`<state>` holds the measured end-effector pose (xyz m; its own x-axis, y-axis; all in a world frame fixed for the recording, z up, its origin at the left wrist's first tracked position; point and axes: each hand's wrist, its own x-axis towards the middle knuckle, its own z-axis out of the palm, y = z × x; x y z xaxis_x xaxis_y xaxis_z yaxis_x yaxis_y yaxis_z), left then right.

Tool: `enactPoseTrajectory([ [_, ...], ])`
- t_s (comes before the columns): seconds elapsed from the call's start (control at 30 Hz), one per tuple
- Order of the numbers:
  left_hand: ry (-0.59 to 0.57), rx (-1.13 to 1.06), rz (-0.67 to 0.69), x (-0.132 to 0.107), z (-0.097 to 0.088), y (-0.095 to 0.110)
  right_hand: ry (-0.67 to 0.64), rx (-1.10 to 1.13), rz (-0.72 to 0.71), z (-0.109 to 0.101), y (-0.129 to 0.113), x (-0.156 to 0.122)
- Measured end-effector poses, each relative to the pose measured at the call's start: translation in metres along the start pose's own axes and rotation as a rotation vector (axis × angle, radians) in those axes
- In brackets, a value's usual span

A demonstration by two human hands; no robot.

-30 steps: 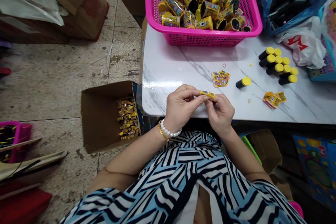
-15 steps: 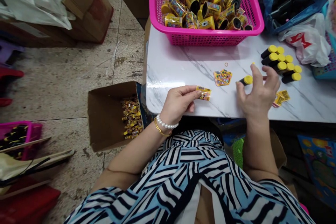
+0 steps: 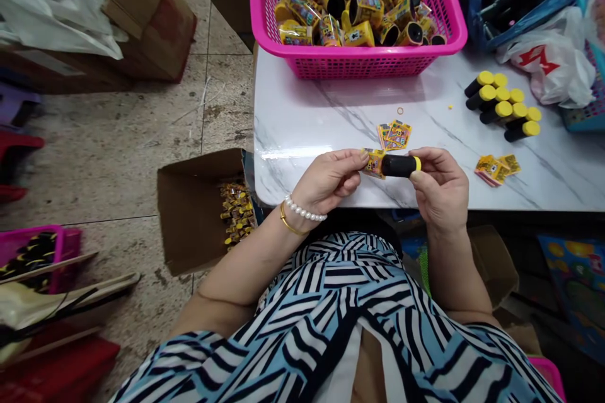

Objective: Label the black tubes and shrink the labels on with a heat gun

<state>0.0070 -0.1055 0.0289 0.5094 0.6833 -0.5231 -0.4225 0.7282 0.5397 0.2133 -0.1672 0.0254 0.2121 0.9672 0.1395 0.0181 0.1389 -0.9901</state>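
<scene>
The left hand (image 3: 326, 181) pinches a printed yellow label (image 3: 373, 162) between thumb and fingers, holding it against the end of a black tube (image 3: 399, 165) with a yellow cap. The right hand (image 3: 439, 192) grips that tube in closed fingers, just above the marble table (image 3: 302, 107). Moments earlier, this hand was spread open and the tube lay on the table.

On the floor to the left, a cardboard box (image 3: 189, 214) holds small yellow wrapped pieces (image 3: 235, 214). Farther off, a pink plastic basket (image 3: 359, 53) is heaped with labelled tubes (image 3: 350, 12).
</scene>
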Motion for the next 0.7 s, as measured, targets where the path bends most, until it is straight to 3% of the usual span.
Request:
enactPoseTrajectory([
  [0.23, -0.024, -0.075, -0.022, 0.003, 0.003, 0.000, 0.007, -0.270, -0.164, -0.002, -0.010, -0.004],
  [0.47, -0.043, -0.078, -0.030, 0.007, 0.001, -0.003, 0.053, -0.674, -0.221, 0.007, -0.027, -0.015],
  [0.57, -0.035, -0.039, -0.001, 0.006, 0.001, -0.008, 0.071, -0.635, -0.246, 0.014, -0.025, -0.016],
  [0.7, -0.036, -0.016, 0.074, 0.004, -0.001, -0.013, 0.033, -0.338, -0.181, 0.024, -0.009, -0.015],
])
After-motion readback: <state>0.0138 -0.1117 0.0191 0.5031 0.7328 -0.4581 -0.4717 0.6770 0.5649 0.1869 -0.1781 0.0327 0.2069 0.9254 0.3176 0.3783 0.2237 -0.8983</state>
